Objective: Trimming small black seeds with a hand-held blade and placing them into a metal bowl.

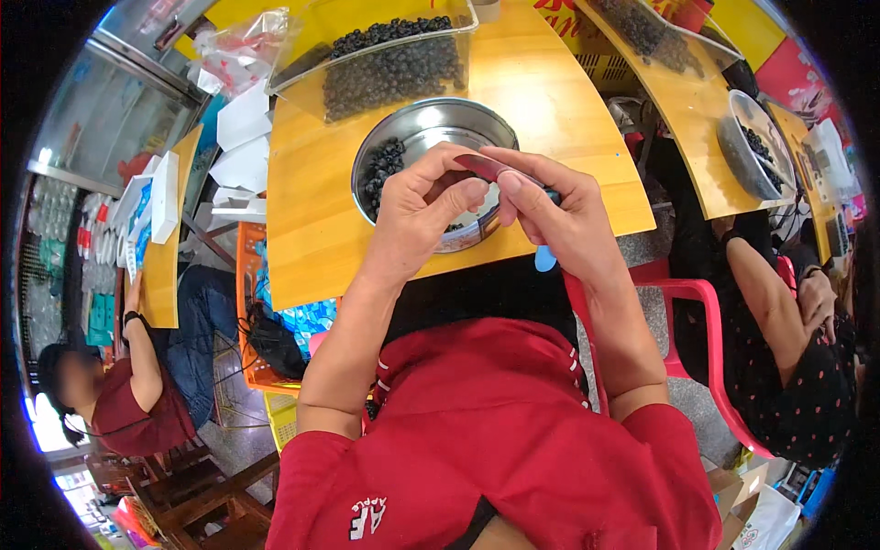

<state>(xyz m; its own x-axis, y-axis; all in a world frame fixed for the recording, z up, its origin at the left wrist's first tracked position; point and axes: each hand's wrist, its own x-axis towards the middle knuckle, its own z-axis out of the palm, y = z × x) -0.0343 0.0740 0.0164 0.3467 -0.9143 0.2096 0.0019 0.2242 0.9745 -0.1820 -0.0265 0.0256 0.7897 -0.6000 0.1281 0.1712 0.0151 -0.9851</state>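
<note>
Over the near side of a round metal bowl [504, 128], my two hands are together. My right hand [559, 211] is closed on a small knife [478, 166], its flat blade showing a dark red reflection. A light blue piece [545, 259], possibly its handle end, pokes out below that hand. My left hand [417, 206] is closed, thumb and index finger bent together by the blade; what they hold, if anything, is hidden. Small dark round fruits [378, 174] lie along the bowl's left inside.
A clear plastic tub [307, 82] of dark fruits stands behind the bowl on the yellow wooden table [568, 119]. At right, a person [779, 312] sits near another bowl [747, 170]; a red plastic chair [710, 339] is between. Left are an orange crate [247, 275] and another person [137, 394].
</note>
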